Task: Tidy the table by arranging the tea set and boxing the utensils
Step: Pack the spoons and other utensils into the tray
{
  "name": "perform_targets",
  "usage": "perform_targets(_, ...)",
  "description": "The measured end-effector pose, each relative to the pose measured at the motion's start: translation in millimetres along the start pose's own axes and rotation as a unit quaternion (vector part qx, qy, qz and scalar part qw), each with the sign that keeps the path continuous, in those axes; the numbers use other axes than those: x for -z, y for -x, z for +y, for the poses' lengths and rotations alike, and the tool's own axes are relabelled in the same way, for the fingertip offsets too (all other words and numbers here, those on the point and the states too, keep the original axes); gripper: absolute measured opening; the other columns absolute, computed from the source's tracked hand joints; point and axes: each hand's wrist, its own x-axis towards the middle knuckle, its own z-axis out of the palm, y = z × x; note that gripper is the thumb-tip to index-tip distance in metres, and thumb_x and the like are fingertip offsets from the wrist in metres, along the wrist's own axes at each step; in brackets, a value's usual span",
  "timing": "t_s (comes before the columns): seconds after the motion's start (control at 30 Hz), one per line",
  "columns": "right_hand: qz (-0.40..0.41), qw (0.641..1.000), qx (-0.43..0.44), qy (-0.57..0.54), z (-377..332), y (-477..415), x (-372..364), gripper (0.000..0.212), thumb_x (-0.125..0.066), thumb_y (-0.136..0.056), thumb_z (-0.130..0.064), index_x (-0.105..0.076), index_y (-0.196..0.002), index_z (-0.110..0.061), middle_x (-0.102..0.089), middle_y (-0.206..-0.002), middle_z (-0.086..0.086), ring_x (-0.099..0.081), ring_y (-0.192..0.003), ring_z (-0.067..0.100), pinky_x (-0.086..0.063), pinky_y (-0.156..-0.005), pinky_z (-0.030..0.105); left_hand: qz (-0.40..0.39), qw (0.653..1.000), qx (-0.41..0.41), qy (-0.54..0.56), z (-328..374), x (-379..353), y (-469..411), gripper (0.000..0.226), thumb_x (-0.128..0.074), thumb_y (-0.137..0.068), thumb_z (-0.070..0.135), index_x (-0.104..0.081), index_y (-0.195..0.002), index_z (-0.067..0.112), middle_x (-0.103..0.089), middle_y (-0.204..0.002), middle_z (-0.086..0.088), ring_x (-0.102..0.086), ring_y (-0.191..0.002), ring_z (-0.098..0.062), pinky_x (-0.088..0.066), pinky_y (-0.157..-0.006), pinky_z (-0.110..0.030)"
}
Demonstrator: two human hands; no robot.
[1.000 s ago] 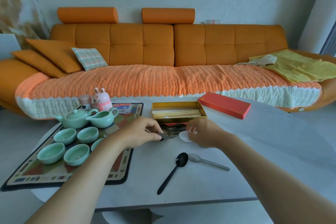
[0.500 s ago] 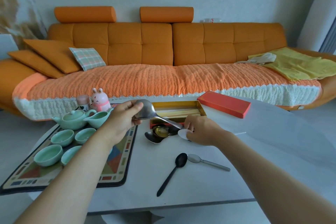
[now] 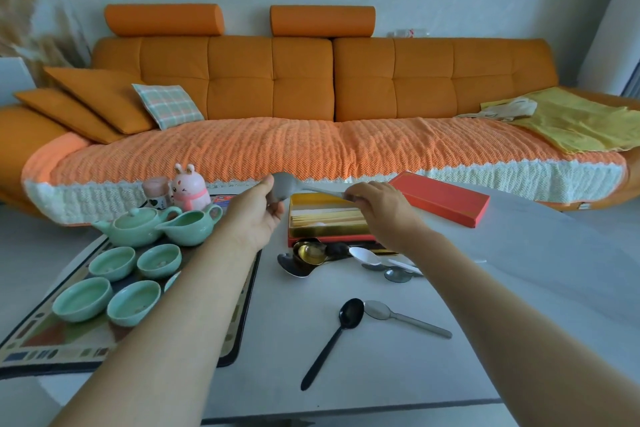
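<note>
Last second, left to right:
- The left hand (image 3: 257, 218) has been raised off the table, with its fingers wrapped round the bowl of the big metal spoon (image 3: 286, 184).
- The spoon has been lifted out of the pile of spoons (image 3: 308, 255) and is now held in the air over the open box (image 3: 329, 230), above the chopsticks (image 3: 329, 217) already in it.
- The right hand (image 3: 379, 210) has been taken off the pile and is now pinched on the handle end.

Meaning: one utensil is about to be boxed. The pile, the black spoon (image 3: 349, 315) and the grey spoon (image 3: 408, 321) are left on the table. The lid (image 3: 440, 199) is off, to the right.

Orientation: the spoon's long axis is laid left-right, roughly along the box's long side. The bowl is pointed left, the handle right and slightly lower. It looks aligned for a straight drop in.
</note>
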Motion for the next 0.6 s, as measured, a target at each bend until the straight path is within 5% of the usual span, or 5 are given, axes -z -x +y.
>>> perform_targets(0.1,-0.003,0.999,-0.024,-0.026,12,-6,-12,0.030,-0.041,-0.101,-0.007,-0.064,-0.120,-0.014,-0.056,-0.099,0.006,-0.046,-0.096,0.026,-0.040,-0.090,0.040,0.022,0.989,-0.049,-0.140,-12,1,-19,0.016,-0.054,-0.100,0.019,-0.059,-0.086,0.013,-0.058,-0.086,-0.008,-0.058,-0.070,-0.020,-0.051,-0.053,-0.025)
perform_targets(0.17,-0.020,0.997,-0.060,-0.035,20,-12,-16,0.034,-0.038,-0.101,-0.005,-0.062,-0.124,-0.011,-0.053,-0.101,0.010,-0.045,-0.100,0.027,-0.036,-0.087,0.034,0.051,0.929,-0.138,-0.341,-22,4,-30,0.022,-0.049,-0.100,0.022,-0.058,-0.080,0.020,-0.060,-0.085,-0.002,-0.056,-0.085,-0.024,-0.047,-0.068,-0.030)
perform_targets(0.3,-0.045,0.991,-0.120,-0.039,41,-22,-19,0.036,-0.035,-0.101,-0.003,-0.063,-0.123,-0.009,-0.053,-0.106,0.013,-0.050,-0.100,0.031,-0.035,-0.081,0.033,0.038,0.783,-0.236,-0.574,-36,7,-51,0.035,-0.049,-0.098,0.029,-0.057,-0.130,0.018,-0.055,-0.131,-0.004,-0.051,-0.118,-0.025,-0.044,-0.096,-0.040)
perform_targets(0.47,-0.061,0.985,-0.158,0.030,51,-32,-22,0.038,-0.032,-0.103,-0.011,-0.063,-0.122,-0.022,-0.054,-0.109,0.002,-0.049,-0.105,0.024,-0.036,-0.092,0.041,-0.078,0.620,-0.338,-0.704,-45,11,-60,0.039,-0.042,-0.102,0.033,-0.052,-0.137,0.021,-0.047,-0.141,0.001,-0.039,-0.131,-0.022,-0.030,-0.108,-0.040)
perform_targets(0.6,-0.111,0.980,-0.158,0.049,50,-39,-27,0.038,-0.032,-0.103,-0.015,-0.063,-0.120,-0.029,-0.051,-0.107,-0.006,-0.048,-0.109,0.021,-0.024,-0.088,0.037,-0.134,0.563,-0.339,-0.742,-52,11,-62,0.044,-0.033,-0.103,0.042,-0.049,-0.141,0.026,-0.045,-0.147,0.007,-0.038,-0.135,-0.017,-0.029,-0.111,-0.039)
